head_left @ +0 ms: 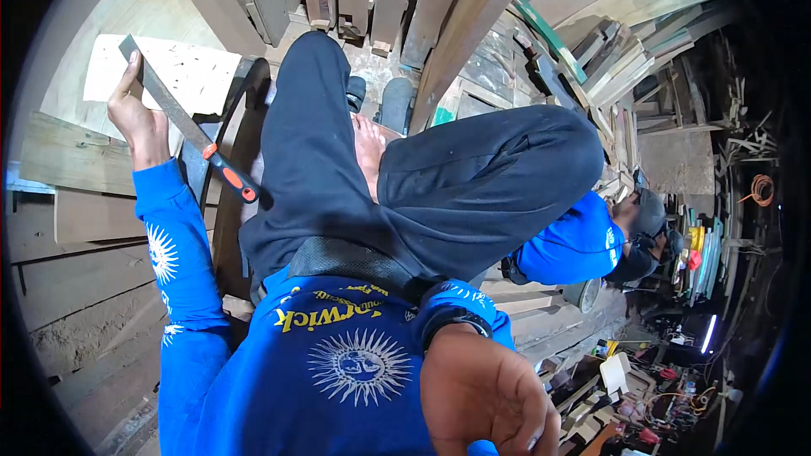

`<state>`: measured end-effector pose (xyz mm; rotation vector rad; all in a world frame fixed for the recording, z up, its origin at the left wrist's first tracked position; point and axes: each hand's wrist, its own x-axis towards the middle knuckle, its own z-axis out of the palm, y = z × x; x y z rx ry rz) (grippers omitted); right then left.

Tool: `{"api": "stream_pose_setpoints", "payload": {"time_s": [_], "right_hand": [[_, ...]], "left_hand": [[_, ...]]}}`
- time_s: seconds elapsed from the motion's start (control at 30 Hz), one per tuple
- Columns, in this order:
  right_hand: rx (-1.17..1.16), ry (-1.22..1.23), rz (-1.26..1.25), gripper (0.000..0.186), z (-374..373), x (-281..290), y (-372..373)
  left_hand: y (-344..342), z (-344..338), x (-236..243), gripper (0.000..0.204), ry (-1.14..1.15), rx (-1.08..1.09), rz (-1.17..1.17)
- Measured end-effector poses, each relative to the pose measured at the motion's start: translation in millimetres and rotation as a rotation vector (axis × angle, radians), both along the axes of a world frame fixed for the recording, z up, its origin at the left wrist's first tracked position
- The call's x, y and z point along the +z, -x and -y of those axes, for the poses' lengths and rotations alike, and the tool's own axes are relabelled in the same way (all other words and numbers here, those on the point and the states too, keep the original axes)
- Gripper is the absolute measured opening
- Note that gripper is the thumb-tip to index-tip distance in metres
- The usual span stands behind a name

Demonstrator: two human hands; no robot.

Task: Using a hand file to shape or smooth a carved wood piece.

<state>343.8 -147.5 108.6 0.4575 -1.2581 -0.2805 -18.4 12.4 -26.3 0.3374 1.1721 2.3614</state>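
Observation:
My left hand (pixel 139 110), at the left, is closed on a long flat steel blade (pixel 169 104), near its tip; the tool's black-and-orange handle (pixel 232 176) lies by my left thigh. Behind it is a white sheet with small dark marks (pixel 173 67) on pale boards. My right hand (pixel 477 393) is low at the bottom right, near my torso, with fingers loosely bent and nothing visible in them; the lower frame edge cuts it off. My legs are bent, with a bare foot (pixel 367 152) between them beside dark sandals (pixel 395 105).
A co-worker in blue (pixel 562 245) is close at my right. Wooden planks (pixel 456 17) stand in front, and stacked offcuts (pixel 625 51) fill the upper right. A cluttered bench (pixel 634 397) with tools and cords lies at the lower right, below a lit tube lamp (pixel 708 333).

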Motion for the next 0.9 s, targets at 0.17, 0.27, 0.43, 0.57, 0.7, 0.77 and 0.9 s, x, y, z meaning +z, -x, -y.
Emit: {"api": "stream_pose_setpoints", "payload": {"time_s": [0.17,0.27,0.43,0.57,0.7,0.77,0.9], "right_hand": [[-0.166,0.415,0.21,0.033,-11,3,-17],[-1.354,1.008,1.227,0.043,-104,-19,-73],[-1.83,0.732,1.975,0.057,-136,-46,-97],[-1.478,0.743,2.113,0.06,-67,-66,-70],[-1.066,1.012,2.166,0.049,-53,-94,-75],[-0.744,1.355,2.056,0.041,-71,-70,-74],[-0.992,1.093,1.344,0.043,-104,48,-33]], "left_hand": [[-6,5,14,0.025,-0.014,-0.065,0.057],[-10,-13,0,0.025,-0.091,-0.078,0.012],[-28,0,7,0.029,-0.197,-0.079,-0.045],[-15,11,17,0.028,-0.083,-0.098,0.105],[-12,-3,11,0.024,-0.129,-0.108,0.061],[-15,-1,14,0.024,-0.113,-0.127,0.071],[-2,19,16,0.022,-0.056,0.006,0.003]]}}
